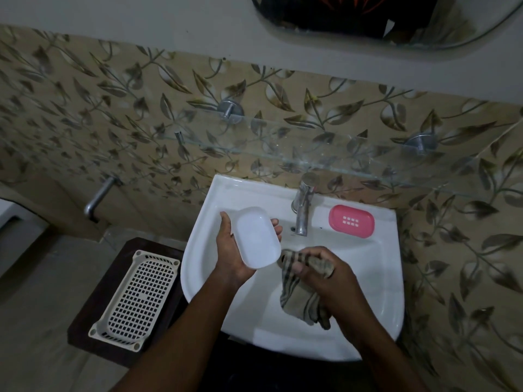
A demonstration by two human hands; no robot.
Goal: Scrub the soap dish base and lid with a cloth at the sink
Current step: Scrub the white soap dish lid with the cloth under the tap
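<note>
My left hand [230, 251] holds a white oval soap dish lid [257, 237] over the left side of the white sink [198, 267], its smooth outer face turned up. My right hand [325, 274] grips a beige striped cloth [300, 302] that hangs down into the basin, just right of the lid and apart from it. The pink soap dish base [351, 221], with a grid of drain holes, lies on the sink's back ledge to the right of the tap.
A chrome tap [302, 206] stands at the back of the sink. A glass shelf [283, 148] juts out above it. Left of the sink, a cream perforated tray [135, 299] rests on a dark stool [93, 306]. A mirror [382, 21] hangs above.
</note>
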